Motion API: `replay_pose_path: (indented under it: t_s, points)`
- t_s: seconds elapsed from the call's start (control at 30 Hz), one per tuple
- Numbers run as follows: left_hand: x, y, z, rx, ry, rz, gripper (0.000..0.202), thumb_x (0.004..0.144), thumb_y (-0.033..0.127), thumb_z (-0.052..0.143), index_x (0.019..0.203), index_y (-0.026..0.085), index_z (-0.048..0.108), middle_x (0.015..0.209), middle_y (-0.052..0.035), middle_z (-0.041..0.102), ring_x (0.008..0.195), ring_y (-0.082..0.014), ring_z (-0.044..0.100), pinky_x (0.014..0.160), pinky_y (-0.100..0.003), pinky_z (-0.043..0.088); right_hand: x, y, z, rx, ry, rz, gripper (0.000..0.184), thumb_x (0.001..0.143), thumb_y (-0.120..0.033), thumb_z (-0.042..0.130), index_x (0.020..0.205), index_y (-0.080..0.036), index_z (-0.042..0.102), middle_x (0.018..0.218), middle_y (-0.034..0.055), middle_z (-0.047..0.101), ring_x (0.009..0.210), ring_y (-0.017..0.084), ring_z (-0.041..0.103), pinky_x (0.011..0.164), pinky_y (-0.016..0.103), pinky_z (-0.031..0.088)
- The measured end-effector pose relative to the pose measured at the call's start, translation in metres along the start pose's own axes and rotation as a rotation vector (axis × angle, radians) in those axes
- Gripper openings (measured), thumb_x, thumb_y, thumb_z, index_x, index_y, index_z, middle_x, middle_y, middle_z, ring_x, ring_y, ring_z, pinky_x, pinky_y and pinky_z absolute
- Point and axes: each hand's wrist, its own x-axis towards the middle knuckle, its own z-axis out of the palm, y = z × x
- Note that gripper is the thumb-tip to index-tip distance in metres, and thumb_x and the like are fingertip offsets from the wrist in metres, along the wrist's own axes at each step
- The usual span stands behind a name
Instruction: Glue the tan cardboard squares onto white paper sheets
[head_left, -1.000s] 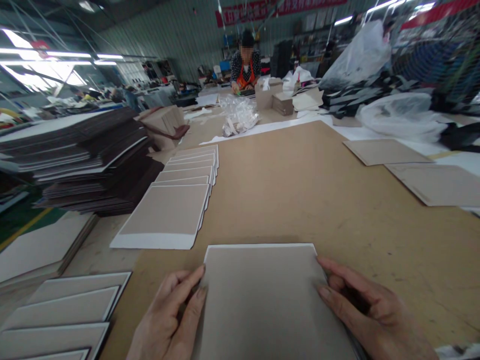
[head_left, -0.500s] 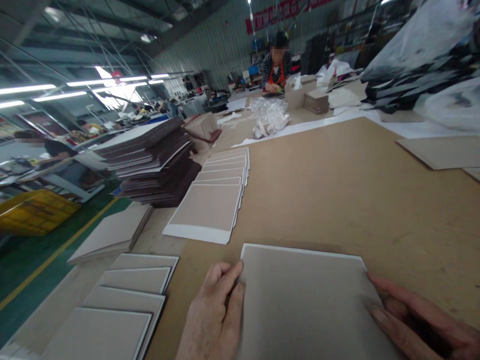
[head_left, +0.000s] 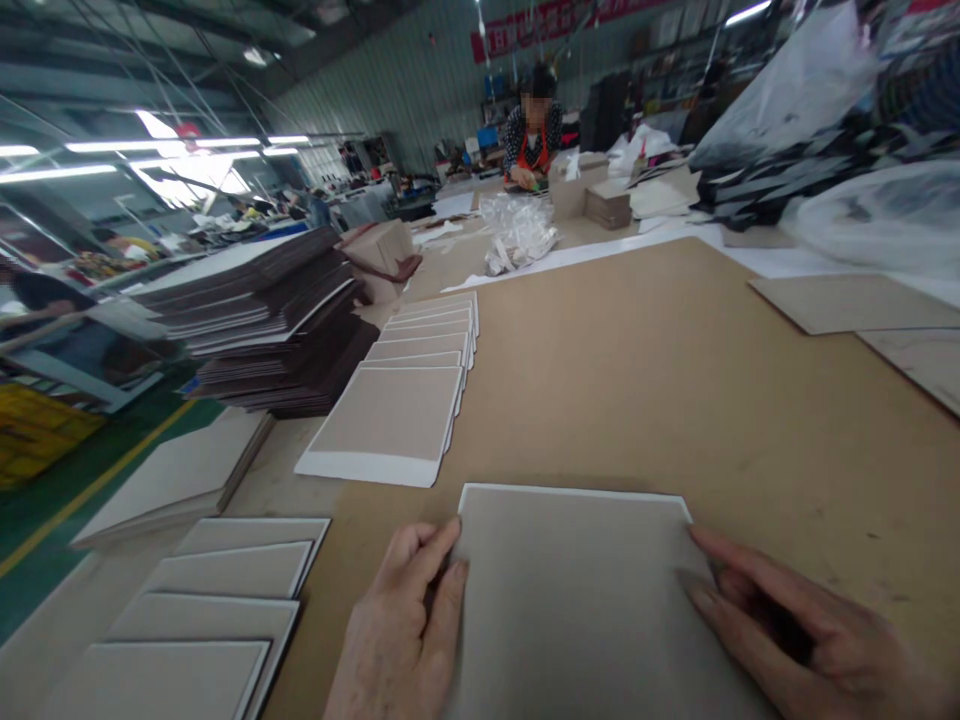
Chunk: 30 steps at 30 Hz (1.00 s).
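Note:
A flat grey-beige cardboard panel (head_left: 577, 610) with a thin white border lies in front of me, its near end cut off by the frame. My left hand (head_left: 409, 610) holds its left edge, with thumb and fingers pressed to the side near the far corner. On the opposite edge, my right hand (head_left: 787, 620) grips with thumb on top and index finger along the side. Left of my hands, several similar panels with white borders (head_left: 202, 620) overlap in a fanned row. Farther off lies another overlapping row of white-edged panels (head_left: 397, 410).
The brown worktable (head_left: 615, 370) extends ahead. Dark brown stacked sheets (head_left: 277, 310) rise at the left beside plain boards (head_left: 180, 470). Crumpled clear plastic (head_left: 517, 235) lies farther back, loose boards (head_left: 847, 302) at right. Across the table, a person (head_left: 534, 135) leans over it.
The view has turned slightly right, so most things sit farther left in the frame. Both hands stay on the panel's edges; the right hand shows more fully.

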Motion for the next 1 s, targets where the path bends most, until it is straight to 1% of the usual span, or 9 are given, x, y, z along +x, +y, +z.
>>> replay_pose_path:
  t_s: [0.13,0.3,0.47,0.6,0.67,0.73,0.83,0.9,1.0]
  points:
    - [0.001,-0.009,0.003,0.051,0.042,0.026,0.041,0.092,0.047,0.043,0.121,0.025,0.062,0.106,-0.0034,0.062,0.089,-0.0183,0.066,0.073,-0.030,0.056,0.007,-0.018,-0.006,-0.028,-0.098,-0.015,0.032,0.088,-0.044,0.059,0.110,-0.025,0.073,0.064,-0.0045,0.062,0.055,0.013,0.062,0.050,0.017,0.051]
    - [0.004,-0.015,0.004,0.102,0.035,0.070,0.041,0.092,0.047,0.044,0.122,0.025,0.061,0.107,-0.0042,0.062,0.091,-0.0188,0.067,0.074,-0.031,0.057,0.009,-0.039,-0.007,-0.092,-0.101,-0.027,0.036,0.088,-0.041,0.052,0.108,-0.019,0.072,0.061,-0.0017,0.061,0.052,0.014,0.060,0.049,0.022,0.051]
    - [0.004,-0.013,0.006,0.145,0.078,0.102,0.041,0.092,0.045,0.042,0.120,0.020,0.059,0.102,-0.0073,0.062,0.092,-0.0237,0.066,0.080,-0.041,0.057,0.008,-0.036,-0.006,-0.306,-0.163,-0.160,0.042,0.095,-0.036,0.039,0.119,-0.014,0.065,0.099,0.0116,0.068,0.081,0.025,0.068,0.075,0.039,0.057]
    - [0.004,-0.005,0.006,0.285,0.124,0.132,0.046,0.093,0.037,0.041,0.131,0.014,0.051,0.106,-0.0127,0.061,0.100,-0.0287,0.062,0.088,-0.050,0.055,0.007,-0.042,-0.005,-0.532,-0.245,-0.216,0.040,0.098,-0.027,0.034,0.130,-0.019,0.057,0.104,0.0124,0.062,0.074,0.025,0.068,0.068,0.043,0.057]
    - [0.005,0.002,0.005,0.389,0.068,0.229,0.045,0.091,0.024,0.041,0.134,0.022,0.051,0.116,-0.0127,0.060,0.104,-0.0285,0.061,0.089,-0.049,0.054,0.008,-0.052,-0.004,-0.634,-0.342,-0.265,0.050,0.092,-0.013,0.039,0.138,-0.029,0.050,0.103,0.0090,0.060,0.071,0.023,0.068,0.062,0.037,0.057]
    - [0.006,0.011,0.003,0.464,-0.054,0.384,0.057,0.084,0.007,0.038,0.134,0.031,0.054,0.127,-0.0082,0.060,0.111,-0.0268,0.058,0.093,-0.046,0.053,0.008,-0.062,-0.002,-0.736,-0.425,-0.309,0.067,0.082,-0.003,0.043,0.139,-0.037,0.047,0.104,0.0070,0.058,0.069,0.022,0.068,0.058,0.033,0.055]
    - [0.004,0.024,0.000,0.510,-0.200,0.536,0.072,0.074,-0.005,0.034,0.133,0.030,0.056,0.131,-0.0034,0.061,0.118,-0.0235,0.056,0.098,-0.040,0.052,0.006,-0.067,-0.002,-0.812,-0.445,-0.338,0.066,0.080,-0.001,0.044,0.136,-0.037,0.050,0.103,0.0070,0.056,0.067,0.022,0.068,0.054,0.030,0.052]
    - [-0.001,0.030,-0.002,0.523,-0.194,0.564,0.063,0.077,-0.002,0.036,0.131,0.022,0.057,0.132,-0.0062,0.062,0.119,-0.0242,0.056,0.101,-0.041,0.050,0.004,-0.062,-0.005,-0.810,-0.413,-0.354,0.061,0.085,-0.003,0.042,0.136,-0.035,0.050,0.104,0.0077,0.057,0.067,0.022,0.068,0.054,0.029,0.050]
    - [-0.012,0.032,0.001,0.500,-0.115,0.580,0.040,0.088,0.020,0.046,0.126,0.015,0.060,0.135,-0.0129,0.059,0.125,-0.0293,0.053,0.104,-0.047,0.048,0.008,-0.049,-0.015,-0.729,-0.347,-0.347,0.048,0.091,-0.009,0.039,0.130,-0.030,0.057,0.104,0.0086,0.059,0.071,0.024,0.067,0.058,0.032,0.049]
